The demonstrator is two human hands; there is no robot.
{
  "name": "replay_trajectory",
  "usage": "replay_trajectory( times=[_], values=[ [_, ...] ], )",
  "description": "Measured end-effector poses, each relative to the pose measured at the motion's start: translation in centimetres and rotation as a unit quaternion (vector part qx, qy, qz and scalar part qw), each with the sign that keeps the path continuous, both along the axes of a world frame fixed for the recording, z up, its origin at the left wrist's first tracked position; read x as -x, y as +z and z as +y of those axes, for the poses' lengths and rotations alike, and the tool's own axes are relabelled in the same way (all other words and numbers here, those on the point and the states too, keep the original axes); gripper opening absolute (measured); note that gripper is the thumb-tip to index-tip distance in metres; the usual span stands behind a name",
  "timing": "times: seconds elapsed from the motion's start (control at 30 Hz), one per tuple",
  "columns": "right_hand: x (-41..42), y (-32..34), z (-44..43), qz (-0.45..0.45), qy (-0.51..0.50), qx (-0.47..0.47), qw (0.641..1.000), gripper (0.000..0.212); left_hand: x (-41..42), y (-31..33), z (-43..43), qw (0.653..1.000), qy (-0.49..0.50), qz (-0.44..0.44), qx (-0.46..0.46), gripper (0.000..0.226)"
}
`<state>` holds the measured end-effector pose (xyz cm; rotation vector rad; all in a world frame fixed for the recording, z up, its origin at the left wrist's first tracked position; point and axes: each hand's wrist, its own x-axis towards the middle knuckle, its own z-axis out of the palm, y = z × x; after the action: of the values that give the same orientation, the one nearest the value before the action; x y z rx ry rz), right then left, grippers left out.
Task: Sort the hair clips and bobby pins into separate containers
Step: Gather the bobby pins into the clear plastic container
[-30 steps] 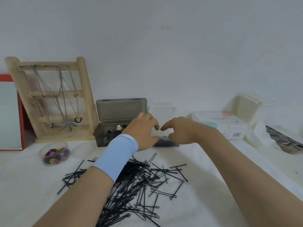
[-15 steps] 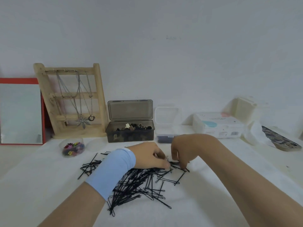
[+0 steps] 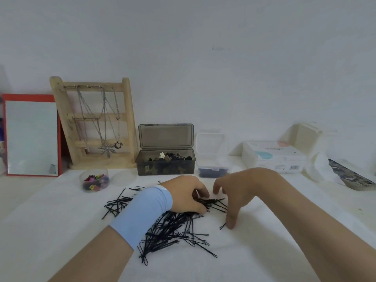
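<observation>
A loose pile of black bobby pins (image 3: 171, 231) lies on the white table in front of me. My left hand (image 3: 187, 196), with a light blue wristband, is curled over the pile's far edge and grips a bunch of pins. My right hand (image 3: 236, 192) hovers just to the right, fingers spread and pointing down, thumb touching the cloth beside a stray pin. Behind them stand a smoky grey box (image 3: 165, 161) with its lid up, holding dark hair clips, and a small clear box (image 3: 212, 169) with dark pins in it.
A round clear tub (image 3: 94, 181) of colourful small clips sits at the left, its lid (image 3: 124, 177) beside it. A wooden necklace stand (image 3: 95, 123) and a red-framed mirror (image 3: 30, 135) lean on the wall. White boxes (image 3: 274, 156) and a patterned item (image 3: 352, 176) sit right.
Both hands came back from the clear box to the pin pile. The left hand closed over a bunch of pins; the right hand spread its fingers beside it.
</observation>
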<state>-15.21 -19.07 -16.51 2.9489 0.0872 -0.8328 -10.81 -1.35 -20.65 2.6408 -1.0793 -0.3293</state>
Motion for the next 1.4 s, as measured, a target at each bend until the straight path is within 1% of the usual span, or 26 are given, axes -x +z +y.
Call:
replay_trajectory(
  times=[0.03,0.07,0.1,0.13,0.17,0.2,0.3,0.37,0.43,0.5,0.53,0.6,0.67,0.7,0.73,0.8,0.87,0.93,1.0,1.07,1.17,1.23,1.27,1.33,1.37,1.4],
  values=[
    [0.0,-0.2,0.3,-0.014,0.013,-0.007,1.000,0.095,0.2,0.4,0.2,1.000,-0.001,0.017,-0.022,0.071],
    [-0.1,-0.5,0.5,-0.030,0.025,-0.029,0.999,0.084,0.4,0.8,0.5,0.998,-0.002,0.032,-0.061,0.090],
    [-0.4,-0.7,0.5,-0.047,0.034,-0.057,0.997,0.068,0.7,1.3,0.7,0.993,-0.001,0.040,-0.112,0.107],
    [-0.6,-0.8,0.5,-0.061,0.039,-0.087,0.994,0.048,1.0,1.7,1.0,0.986,-0.001,0.042,-0.162,0.119],
    [-0.9,-1.0,0.4,-0.067,0.039,-0.112,0.991,0.032,1.5,2.0,1.1,0.979,-0.003,0.042,-0.201,0.125],
    [-1.1,-1.3,0.3,-0.069,0.035,-0.134,0.988,0.021,1.9,2.2,1.0,0.972,-0.007,0.041,-0.230,0.129],
    [-1.3,-1.8,0.2,-0.090,0.019,-0.184,0.979,0.013,2.9,2.1,0.3,0.961,-0.027,0.008,-0.274,0.131],
    [-1.6,-2.0,0.3,-0.109,0.009,-0.207,0.972,0.017,2.8,1.7,0.0,0.964,-0.026,-0.007,-0.263,0.127],
    [-1.7,-1.7,0.2,-0.102,-0.005,-0.213,0.972,0.028,2.3,1.4,0.0,0.975,-0.017,-0.016,-0.221,0.112],
    [-1.5,-1.3,-0.1,-0.074,-0.020,-0.164,0.983,0.040,1.6,1.1,0.2,0.986,-0.005,-0.023,-0.166,0.091],
    [-1.3,-1.1,-0.3,-0.058,-0.025,-0.129,0.990,0.040,1.4,1.0,0.3,0.989,-0.004,-0.021,-0.144,0.082],
    [-1.1,-1.0,-0.4,-0.040,-0.023,-0.099,0.994,0.029,1.1,0.8,0.5,0.995,-0.005,-0.014,-0.098,0.063],
    [-1.0,-1.3,-0.1,-0.049,0.002,-0.114,0.992,0.017,0.8,0.8,0.6,0.997,-0.004,-0.024,-0.068,0.049],
    [-1.1,-1.5,0.1,-0.062,0.017,-0.126,0.990,0.015,0.7,0.9,0.8,0.998,-0.003,-0.024,-0.063,0.050],
    [-1.2,-1.5,0.4,-0.080,0.033,-0.139,0.987,0.015,0.7,1.1,1.0,0.998,0.002,-0.012,-0.064,0.056],
    [-1.4,-1.5,0.9,-0.109,0.048,-0.178,0.977,0.015,0.8,1.7,1.3,0.995,0.022,0.036,-0.094,0.081],
    [-1.4,-1.3,0.9,-0.115,0.042,-0.203,0.972,0.020,1.6,2.4,1.2,0.983,0.036,0.052,-0.172,0.111],
    [-1.3,-0.8,0.8,-0.106,0.034,-0.179,0.978,0.027,3.1,2.4,0.3,0.969,0.032,0.027,-0.245,0.122],
    [-1.0,-0.5,0.6,-0.086,0.023,-0.133,0.987,0.033,4.1,2.0,-0.7,0.961,0.025,0.002,-0.274,0.122],
    [-0.6,-0.4,0.6,-0.066,0.023,-0.097,0.993,0.037,3.9,1.7,-1.1,0.963,0.022,-0.015,-0.267,0.112],
    [-0.4,-0.4,0.9,-0.053,0.031,-0.090,0.994,0.038,2.5,1.6,-0.6,0.979,0.006,-0.039,-0.199,0.079],
    [-0.3,-0.3,1.2,-0.047,0.033,-0.093,0.994,0.045,1.7,1.4,-0.2,0.988,-0.007,-0.045,-0.148,0.065],
    [-0.3,-0.3,1.2,-0.045,0.026,-0.087,0.995,0.056,1.3,1.4,0.0,0.992,-0.009,-0.040,-0.122,0.063],
    [-0.4,-0.5,1.3,-0.058,0.008,-0.066,0.996,0.086,0.7,1.5,0.5,0.997,-0.007,-0.025,-0.075,0.066],
    [-0.4,-0.8,1.3,-0.071,0.007,-0.059,0.996,0.097,0.4,1.6,0.7,0.998,-0.007,-0.020,-0.057,0.070],
    [-0.4,-1.1,1.4,-0.083,0.014,-0.061,0.995,0.104,0.3,1.8,1.0,0.998,-0.006,-0.020,-0.052,0.077]
  ],
)
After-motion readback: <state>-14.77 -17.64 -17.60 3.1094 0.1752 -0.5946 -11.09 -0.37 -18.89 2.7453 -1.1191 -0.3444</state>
